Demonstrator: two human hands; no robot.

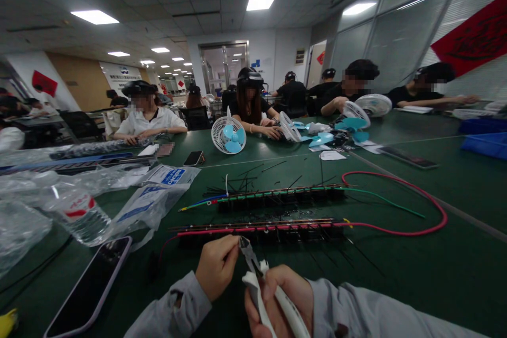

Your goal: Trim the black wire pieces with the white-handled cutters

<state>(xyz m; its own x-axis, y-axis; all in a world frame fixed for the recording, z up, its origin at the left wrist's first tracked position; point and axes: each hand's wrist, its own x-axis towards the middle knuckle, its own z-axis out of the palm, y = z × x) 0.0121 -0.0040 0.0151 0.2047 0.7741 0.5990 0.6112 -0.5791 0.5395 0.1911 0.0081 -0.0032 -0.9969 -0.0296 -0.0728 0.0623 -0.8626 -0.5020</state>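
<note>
White-handled cutters point(263, 288) are gripped in right hand point(277, 298), fingers wrapped around the handles, jaws pointing up. Left hand point(216, 266) is pinched at the jaw tips; what is pinched cannot be told. Cutters are held just before the red-wired strip point(261, 228), near its left end. Green-wired strip point(277, 195) lies beyond it. Phone point(91, 288) is left of it.

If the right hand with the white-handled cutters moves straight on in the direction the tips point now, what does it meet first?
Probably the left hand: the tips of the cutters in the right hand point up and slightly left, right beside its fingertips. Past those, the near black strip with red wire; depth is unclear.
</note>
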